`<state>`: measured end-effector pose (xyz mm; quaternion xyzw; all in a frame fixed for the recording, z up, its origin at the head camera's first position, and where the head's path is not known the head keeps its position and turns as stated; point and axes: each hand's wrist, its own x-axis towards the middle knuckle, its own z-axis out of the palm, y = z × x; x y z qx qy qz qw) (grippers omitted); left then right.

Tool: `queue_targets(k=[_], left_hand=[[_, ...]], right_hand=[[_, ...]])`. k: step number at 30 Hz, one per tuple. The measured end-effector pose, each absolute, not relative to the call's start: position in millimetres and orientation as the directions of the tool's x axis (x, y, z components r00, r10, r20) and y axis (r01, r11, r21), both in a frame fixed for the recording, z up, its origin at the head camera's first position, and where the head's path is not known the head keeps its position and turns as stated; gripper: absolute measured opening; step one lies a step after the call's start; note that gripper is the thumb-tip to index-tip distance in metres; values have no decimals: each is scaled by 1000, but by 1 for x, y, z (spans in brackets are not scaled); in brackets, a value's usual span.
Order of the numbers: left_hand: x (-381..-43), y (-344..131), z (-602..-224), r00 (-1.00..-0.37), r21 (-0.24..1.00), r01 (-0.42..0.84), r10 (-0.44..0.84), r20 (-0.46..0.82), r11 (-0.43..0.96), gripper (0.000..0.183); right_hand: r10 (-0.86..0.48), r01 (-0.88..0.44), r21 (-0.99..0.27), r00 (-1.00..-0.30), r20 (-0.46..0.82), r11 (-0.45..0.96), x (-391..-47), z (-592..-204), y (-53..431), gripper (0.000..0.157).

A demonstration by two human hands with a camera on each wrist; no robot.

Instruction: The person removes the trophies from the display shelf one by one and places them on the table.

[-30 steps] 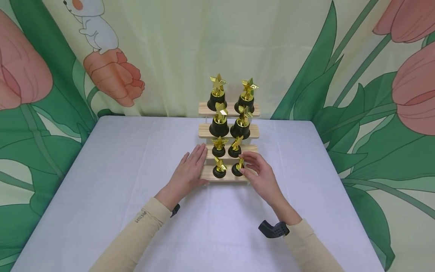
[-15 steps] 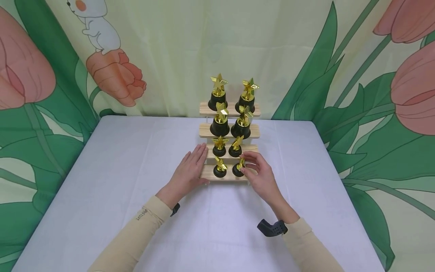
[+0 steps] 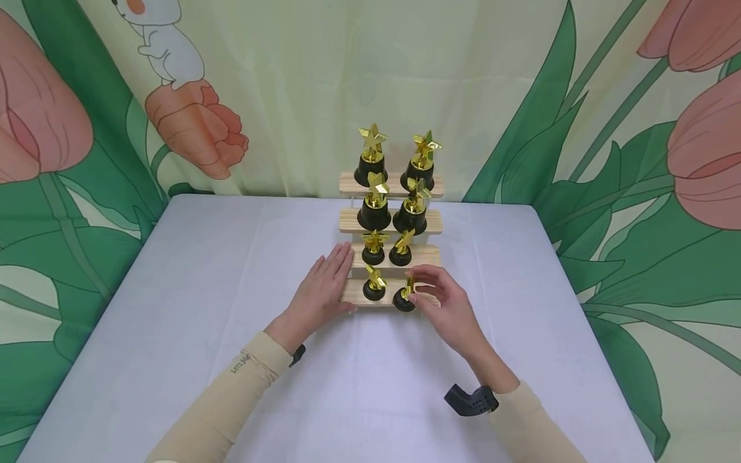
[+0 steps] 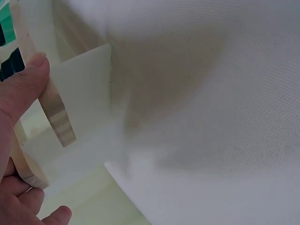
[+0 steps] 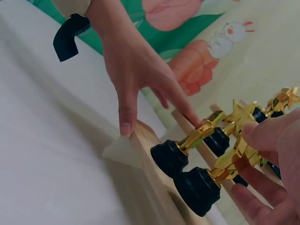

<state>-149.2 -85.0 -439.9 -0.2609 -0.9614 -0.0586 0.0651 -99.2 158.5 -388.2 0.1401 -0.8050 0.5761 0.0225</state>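
One pinched trophy (image 5: 218, 175) looks glossy — gold star (image 5: 227, 161), round black base (image 5: 197, 191)

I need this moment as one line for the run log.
left hand: touches left side of wooden rack | right hand: pinches front-right trophy by gold top | other seven trophies: stand on rack
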Motion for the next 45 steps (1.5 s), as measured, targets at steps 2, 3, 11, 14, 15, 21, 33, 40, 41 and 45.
queue_targets(k=[2,3,11,14,15,21,33,40,41,45], left_hand=[[-149,-85,-440,-855,78,510,494,158,857,113],[-149,-86,-440,-855,78,510,495,158,857,113],[-148,-86,-439,-851,67,512,496,173,856,112],[-149,-86,-439,-847,65,517,500,181,853,112],[-149,-86,-438,-846,63,518,501,182,853,112],[-148,-86,-439,-843,66,523,505,183,850,112],[-149,-85,-438,-853,66,512,498,157,856,112],[-148,-85,-438,-851,54,512,498,168,857,112],[-148,-85,-438,-850,54,513,498,169,857,112],[-148,-85,-438,-846,53,519,503,178,853,111]], right_hand=[[-222,-258,-921,-955,198,291,-97,-388,158,44],[-232,-266,-918,-952,201,294,-95,-388,158,44],[-313,-286,-916,-930,195,281,-86,-393,152,42],[-337,-294,-918,-921,197,267,-87,-409,151,42],[-347,-305,-915,-915,204,265,-88,-414,151,42],[-385,-287,-922,-906,174,259,-78,-411,139,41],[-434,-267,-934,-889,144,236,-71,-419,123,39],[-444,-274,-937,-882,157,215,-68,-425,114,38],[-446,-278,-937,-880,161,210,-68,-426,113,38],[-454,-291,-932,-875,168,216,-67,-430,109,38]])
